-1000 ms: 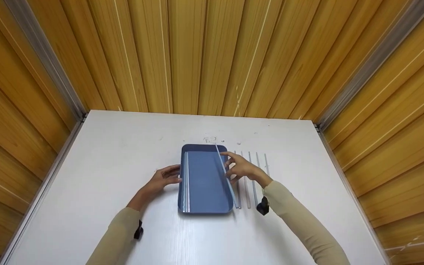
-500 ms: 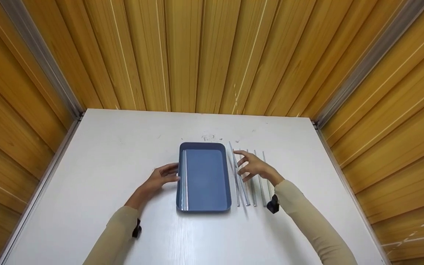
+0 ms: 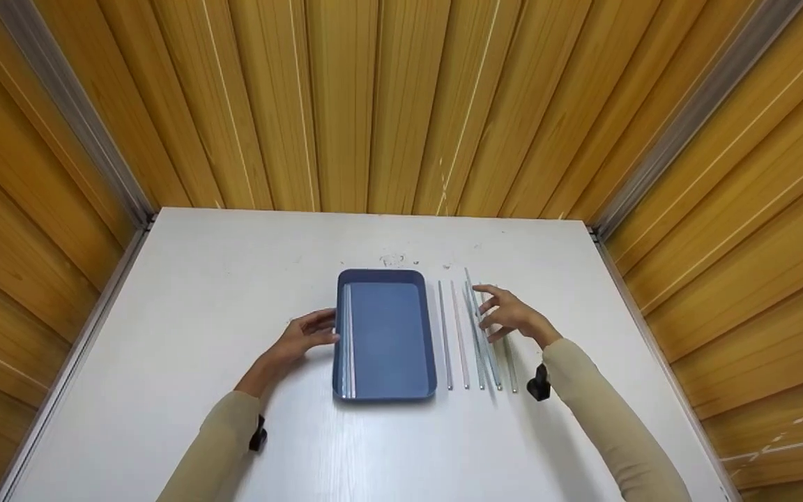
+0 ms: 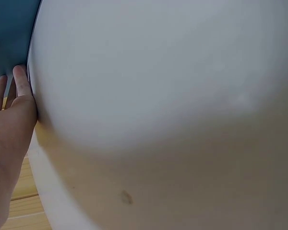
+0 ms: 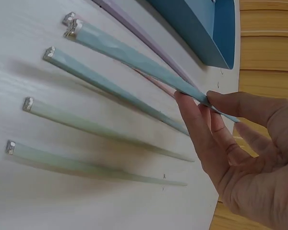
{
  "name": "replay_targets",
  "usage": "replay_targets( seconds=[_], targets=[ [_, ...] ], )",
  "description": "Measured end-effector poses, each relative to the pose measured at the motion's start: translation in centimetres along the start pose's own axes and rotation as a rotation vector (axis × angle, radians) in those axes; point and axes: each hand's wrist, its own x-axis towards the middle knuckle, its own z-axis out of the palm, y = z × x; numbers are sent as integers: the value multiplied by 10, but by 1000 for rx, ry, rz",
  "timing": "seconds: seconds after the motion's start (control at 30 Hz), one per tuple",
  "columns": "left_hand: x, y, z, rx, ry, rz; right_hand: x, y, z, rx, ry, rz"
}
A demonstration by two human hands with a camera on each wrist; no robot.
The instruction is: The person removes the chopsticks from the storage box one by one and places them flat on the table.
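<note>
My right hand (image 3: pixel 513 315) pinches a long, thin light blue strip (image 5: pixel 125 52) with a silvery end between thumb and fingers. The strip is raised and slightly slanted above similar strips on the table. Under and beside it lie a purple strip (image 5: pixel 139 36), a blue strip (image 5: pixel 105 86) and pale green strips (image 5: pixel 96 124); a pink strip (image 3: pixel 459 335) is partly hidden in the right wrist view. My left hand (image 3: pixel 300 339) touches the left wall of a blue rectangular tray (image 3: pixel 431 348) with extended fingers. Inside, several thin strips (image 3: pixel 349 341) lie along the left wall.
The white table (image 3: pixel 234 265) carries the tray and strips. Yellow wood-look panels (image 3: pixel 346 104) rise behind the table and at both sides, with grey metal corner posts (image 3: pixel 81 118). A few dark marks (image 3: pixel 393 261) dot the surface behind the tray.
My right hand has moved right, carrying the light blue strip from above the tray's right edge to over the strips on the table. My left hand keeps its place at the tray.
</note>
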Motion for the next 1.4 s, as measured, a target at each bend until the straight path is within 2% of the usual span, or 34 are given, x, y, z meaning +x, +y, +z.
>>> replay_targets(
  seconds=[0.2,0.7,0.9,1.2,1.4],
  targets=[
    [-1,3,1,-9,10,-14,-6,11,-13,-27,9,6],
    [-3,3,0,-44,20,-51,-24,39,-53,-14,41,30],
    [-1,1,2,-57,9,-20,-32,52,-64,-19,40,51],
    [-1,-2,1,-46,2,-34,-29,74,-64,-30,51,111],
    [-1,0,1,-35,12,-38,-22,84,-58,-53,54,108]
  ],
)
